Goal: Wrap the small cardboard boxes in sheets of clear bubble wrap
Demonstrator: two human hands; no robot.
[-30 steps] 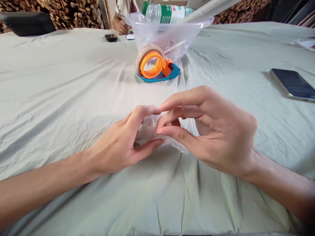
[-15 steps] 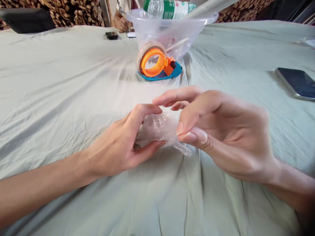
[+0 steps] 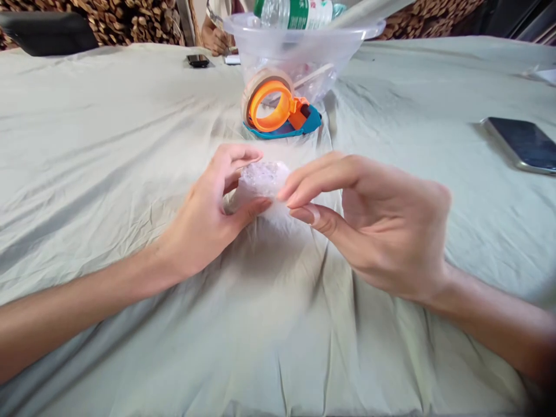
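My left hand (image 3: 208, 217) grips a crumpled wad of clear plastic film (image 3: 263, 179) between thumb and fingers, lifted a little above the pale green cloth (image 3: 108, 145). My right hand (image 3: 373, 223) is close beside it, its index finger and thumb pinched together at the wad's right edge on a thin bit of the film. An orange and blue tape dispenser (image 3: 278, 110) with a roll of tape lies just beyond both hands.
A clear plastic bowl (image 3: 304, 46) stands behind the dispenser, with a green-labelled bottle (image 3: 299, 11) at its rim. A dark phone (image 3: 521, 145) lies at the right, a small phone (image 3: 197, 60) at the far side. Another person's hand (image 3: 215, 40) rests at the table's far edge.
My left hand has lifted the plastic wad up and away from me, off the cloth. My right hand has followed and closed its fingertips on the wad's edge.
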